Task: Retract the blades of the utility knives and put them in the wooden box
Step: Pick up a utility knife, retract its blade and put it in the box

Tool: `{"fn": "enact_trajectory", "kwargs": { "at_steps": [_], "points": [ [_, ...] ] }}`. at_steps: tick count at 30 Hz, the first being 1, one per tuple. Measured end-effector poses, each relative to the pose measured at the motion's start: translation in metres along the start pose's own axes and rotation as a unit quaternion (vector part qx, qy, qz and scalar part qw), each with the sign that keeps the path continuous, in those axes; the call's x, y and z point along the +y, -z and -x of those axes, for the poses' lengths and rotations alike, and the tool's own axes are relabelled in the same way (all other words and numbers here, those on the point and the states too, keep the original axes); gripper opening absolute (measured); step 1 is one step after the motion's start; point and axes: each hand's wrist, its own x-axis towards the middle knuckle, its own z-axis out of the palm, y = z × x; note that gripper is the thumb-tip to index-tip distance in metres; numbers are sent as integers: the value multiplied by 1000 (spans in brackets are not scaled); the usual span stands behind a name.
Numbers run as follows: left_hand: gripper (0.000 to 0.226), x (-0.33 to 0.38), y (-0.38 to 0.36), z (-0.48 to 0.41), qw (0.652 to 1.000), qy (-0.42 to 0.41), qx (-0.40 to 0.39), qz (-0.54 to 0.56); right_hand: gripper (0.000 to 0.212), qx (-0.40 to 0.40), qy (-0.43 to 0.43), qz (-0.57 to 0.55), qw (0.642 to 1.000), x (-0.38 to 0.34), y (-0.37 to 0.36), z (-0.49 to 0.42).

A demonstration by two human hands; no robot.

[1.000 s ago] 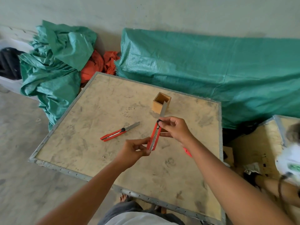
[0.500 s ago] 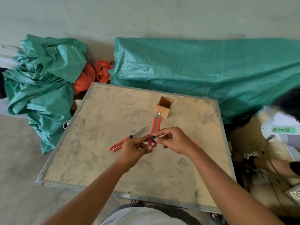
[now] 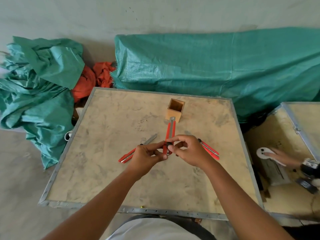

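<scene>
I hold a red utility knife (image 3: 170,129) above the table, pointing away from me toward the wooden box (image 3: 174,110). My left hand (image 3: 147,155) pinches its near end. My right hand (image 3: 187,152) has thumb and forefinger on the black slider at that same end. Only a short grey tip shows at the knife's far end. A second red knife (image 3: 137,148) lies on the table left of my hands with its blade extended. A third red knife (image 3: 210,150) lies right of them, partly hidden by my right hand. The box stands upright and open.
The table (image 3: 107,170) is a stained board with a metal rim. Green tarps (image 3: 216,70) and orange cloth (image 3: 86,82) pile up behind and to the left. At the right, another person's hand (image 3: 278,155) rests on a white object on a second table.
The held knife's blade has slid back into the handle as my right fingers moved from the far end to the near end. The camera view shifted.
</scene>
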Motion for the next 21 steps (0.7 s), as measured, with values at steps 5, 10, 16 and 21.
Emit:
{"fn": "enact_trajectory", "kwargs": {
  "at_steps": [5,10,16,21],
  "points": [
    [47,7,-4,-10,1000,-5,-15,-26,24,68,6,12,998,4,5,-3],
    [48,9,-11,-22,1000,-4,-5,-24,14,52,10,-16,998,10,15,-12],
    [49,10,-23,-50,999,13,-14,-36,13,79,-21,-25,996,21,29,-40],
    [53,9,-31,-97,998,9,2,-67,14,107,-27,-33,993,28,62,-84]
  ]
}}
